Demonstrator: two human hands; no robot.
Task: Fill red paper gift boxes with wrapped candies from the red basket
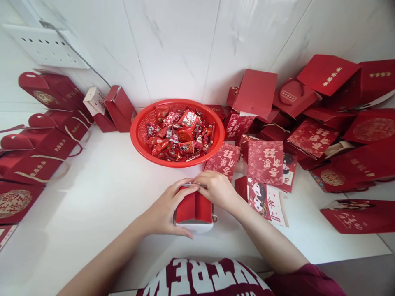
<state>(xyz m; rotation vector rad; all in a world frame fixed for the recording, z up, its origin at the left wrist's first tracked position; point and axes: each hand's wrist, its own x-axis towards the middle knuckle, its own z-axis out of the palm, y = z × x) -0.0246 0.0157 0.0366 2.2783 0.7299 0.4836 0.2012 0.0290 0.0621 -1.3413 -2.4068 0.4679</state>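
Observation:
Close to my body, a small red and white gift box point(193, 211) stands on the white table, its red top panels folded toward the middle. My left hand point(169, 205) wraps round the box's left side, thumb near the front and fingertips at the far top edge. At that far edge my right hand point(217, 188) bends its fingers over the box, and the fingertips of both hands meet there. A bit of twisted cord point(214, 217) shows at the box's right side. Just beyond the hands sits a red plastic basket point(138, 150) full of red-wrapped candies point(182, 135).
Red handled boxes point(46, 164) line the left side of the table point(108, 185). Two narrow boxes point(119, 109) lean by the wall. Many flat and folded red boxes point(265, 160) pile up on the right. A power strip point(46, 47) with a cable is at upper left.

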